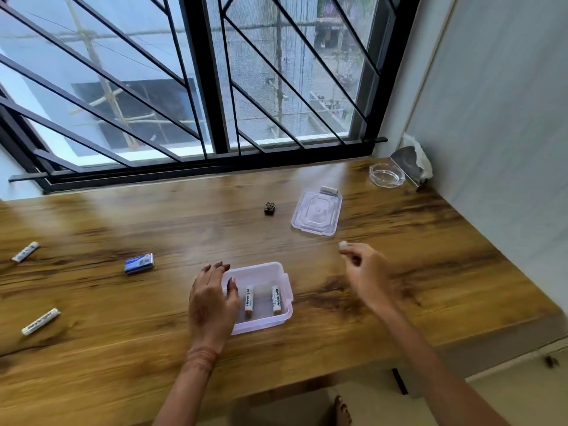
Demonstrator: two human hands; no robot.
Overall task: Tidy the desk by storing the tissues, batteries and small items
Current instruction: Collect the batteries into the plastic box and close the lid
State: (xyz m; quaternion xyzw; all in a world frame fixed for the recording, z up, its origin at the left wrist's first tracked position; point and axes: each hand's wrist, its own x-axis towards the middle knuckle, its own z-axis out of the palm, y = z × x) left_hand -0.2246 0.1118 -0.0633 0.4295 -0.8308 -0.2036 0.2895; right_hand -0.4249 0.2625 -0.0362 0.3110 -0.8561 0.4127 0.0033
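The right hand (361, 265) pinches a small pale item (342, 245) endwise; it is probably light, rigid and slippery. The left hand (212, 299) rests relaxed fingers on the plastic box (276, 321).

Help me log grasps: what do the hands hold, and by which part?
The right hand pinches a small whitish item by its near end. The left hand holds nothing; it rests on the left wall of the clear box.

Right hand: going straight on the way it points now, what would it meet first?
Probably the clear lid lying on the desk; the right hand, pinching a small white item, aims toward it, though height is unclear.
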